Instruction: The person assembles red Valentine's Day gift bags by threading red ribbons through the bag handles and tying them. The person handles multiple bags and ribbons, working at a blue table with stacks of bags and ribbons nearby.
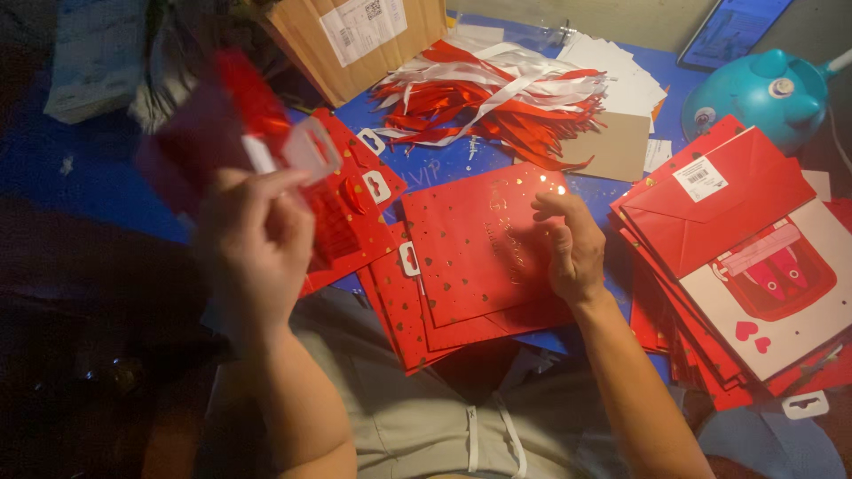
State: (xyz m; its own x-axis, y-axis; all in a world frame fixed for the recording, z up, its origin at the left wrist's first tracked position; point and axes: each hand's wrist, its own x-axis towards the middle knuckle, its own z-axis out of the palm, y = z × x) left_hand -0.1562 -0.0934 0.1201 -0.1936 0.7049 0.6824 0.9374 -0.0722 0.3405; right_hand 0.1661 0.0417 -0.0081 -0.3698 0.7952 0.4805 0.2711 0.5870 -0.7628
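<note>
Left grip (pixel 253 244) closed on red packet (pixel 244 124); right hand (pixel 568 244) touches red bag (pixel 479 244).

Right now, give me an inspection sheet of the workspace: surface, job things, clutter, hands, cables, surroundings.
Surface: blue mat, mostly covered.
Job things: blurred red packet raised in the left hand; flat red bags in a pile under the right hand; second bag stack at right.
Clutter: red and white ribbons, cardboard box, white cards, teal round toy-like thing.
Hands: left grips the packet; right rests open on the top bag.
Cables: one white lead by the teal thing.
Surroundings: dim; person's grey clothing below; phone at top right.
</note>
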